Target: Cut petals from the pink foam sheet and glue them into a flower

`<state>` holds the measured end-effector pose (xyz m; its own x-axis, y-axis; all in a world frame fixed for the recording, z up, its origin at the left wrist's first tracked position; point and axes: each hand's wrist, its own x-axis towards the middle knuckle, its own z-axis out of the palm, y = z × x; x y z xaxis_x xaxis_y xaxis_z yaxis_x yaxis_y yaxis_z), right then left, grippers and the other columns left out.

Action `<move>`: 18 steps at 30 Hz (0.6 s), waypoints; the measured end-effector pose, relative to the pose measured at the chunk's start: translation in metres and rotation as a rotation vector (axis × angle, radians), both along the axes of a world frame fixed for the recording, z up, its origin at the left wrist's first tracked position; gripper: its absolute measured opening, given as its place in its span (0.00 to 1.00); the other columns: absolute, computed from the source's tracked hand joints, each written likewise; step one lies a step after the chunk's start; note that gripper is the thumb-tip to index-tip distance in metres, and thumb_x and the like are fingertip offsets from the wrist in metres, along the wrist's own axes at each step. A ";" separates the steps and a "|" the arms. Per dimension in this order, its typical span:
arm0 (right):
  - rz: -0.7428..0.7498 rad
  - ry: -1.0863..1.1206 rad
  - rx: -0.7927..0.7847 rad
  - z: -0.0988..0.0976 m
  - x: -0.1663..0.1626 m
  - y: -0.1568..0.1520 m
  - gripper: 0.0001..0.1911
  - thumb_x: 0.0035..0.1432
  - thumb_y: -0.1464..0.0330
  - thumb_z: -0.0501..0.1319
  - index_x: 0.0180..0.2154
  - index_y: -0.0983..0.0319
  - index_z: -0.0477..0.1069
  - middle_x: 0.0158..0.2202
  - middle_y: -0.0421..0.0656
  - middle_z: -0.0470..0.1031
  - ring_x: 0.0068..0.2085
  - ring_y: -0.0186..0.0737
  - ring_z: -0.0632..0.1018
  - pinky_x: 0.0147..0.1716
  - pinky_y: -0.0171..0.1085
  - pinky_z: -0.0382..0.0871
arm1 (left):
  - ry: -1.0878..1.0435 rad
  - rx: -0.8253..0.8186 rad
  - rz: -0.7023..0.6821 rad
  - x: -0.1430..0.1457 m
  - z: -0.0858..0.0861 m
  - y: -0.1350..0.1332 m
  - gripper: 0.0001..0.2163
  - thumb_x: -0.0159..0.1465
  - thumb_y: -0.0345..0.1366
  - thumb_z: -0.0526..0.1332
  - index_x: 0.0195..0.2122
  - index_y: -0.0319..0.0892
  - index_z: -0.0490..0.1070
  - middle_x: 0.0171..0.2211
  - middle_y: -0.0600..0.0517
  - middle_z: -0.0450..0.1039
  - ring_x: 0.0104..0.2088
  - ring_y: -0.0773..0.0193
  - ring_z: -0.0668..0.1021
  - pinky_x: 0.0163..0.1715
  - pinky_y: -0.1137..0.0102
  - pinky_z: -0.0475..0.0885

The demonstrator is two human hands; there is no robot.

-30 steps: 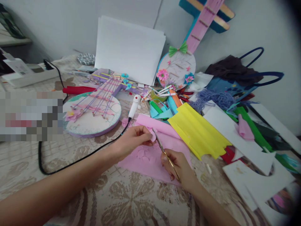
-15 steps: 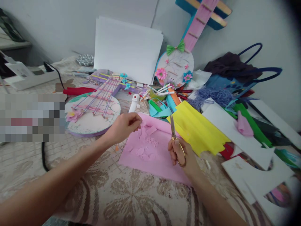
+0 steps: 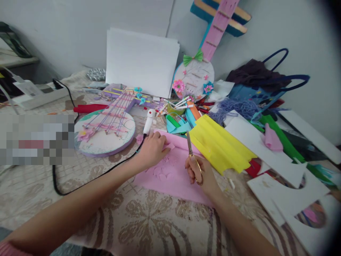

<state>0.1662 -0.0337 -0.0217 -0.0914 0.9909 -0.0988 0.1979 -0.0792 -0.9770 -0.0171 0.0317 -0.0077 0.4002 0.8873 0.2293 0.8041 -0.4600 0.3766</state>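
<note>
My right hand (image 3: 198, 169) is wrapped round gold-handled scissors (image 3: 189, 143), their blades together and pointing up and away from me. My left hand (image 3: 153, 147) reaches over a pink crepe paper sheet (image 3: 183, 186), thumb and fingers apart around a small pink strip (image 3: 171, 146); whether it touches the strip I cannot tell. Several small pink cut-outs (image 3: 163, 174) lie on the sheet, whose far edge is a rolled-up part (image 3: 181, 141). Just beyond my left hand lies a white glue gun (image 3: 149, 121) with a black cord.
A decorated round string instrument model (image 3: 112, 131) lies at left. Another, pink and blue (image 3: 194, 76), leans on the wall beside white boards (image 3: 141, 60). Yellow crepe paper (image 3: 221, 142), cut white boards (image 3: 277, 195), purple yarn (image 3: 237, 108) and a blue bag (image 3: 255, 94) crowd the right.
My left hand has moved right and down onto the pink sheet, its fingers opening from a closed curl. My right hand still holds the scissors. The whole view has shifted slightly.
</note>
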 end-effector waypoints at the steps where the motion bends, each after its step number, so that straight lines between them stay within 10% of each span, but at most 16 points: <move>1: -0.001 0.006 -0.004 0.000 0.000 0.000 0.24 0.55 0.48 0.51 0.24 0.63 0.63 0.12 0.32 0.56 0.12 0.26 0.61 0.10 0.27 0.58 | 0.034 0.003 0.022 0.003 0.000 0.001 0.08 0.59 0.36 0.55 0.34 0.37 0.69 0.36 0.43 0.68 0.39 0.53 0.70 0.40 0.60 0.64; 18: -0.032 0.058 0.024 -0.002 0.001 0.003 0.23 0.54 0.49 0.52 0.25 0.63 0.64 0.12 0.32 0.57 0.12 0.27 0.61 0.11 0.28 0.58 | 0.022 0.008 0.042 0.012 -0.002 0.005 0.04 0.56 0.31 0.55 0.28 0.40 0.68 0.33 0.46 0.71 0.39 0.55 0.71 0.36 0.63 0.64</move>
<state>0.1674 -0.0312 -0.0232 -0.0640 0.9955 -0.0700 0.1383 -0.0606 -0.9885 -0.0055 0.0363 -0.0099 0.3679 0.9016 0.2276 0.8308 -0.4286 0.3549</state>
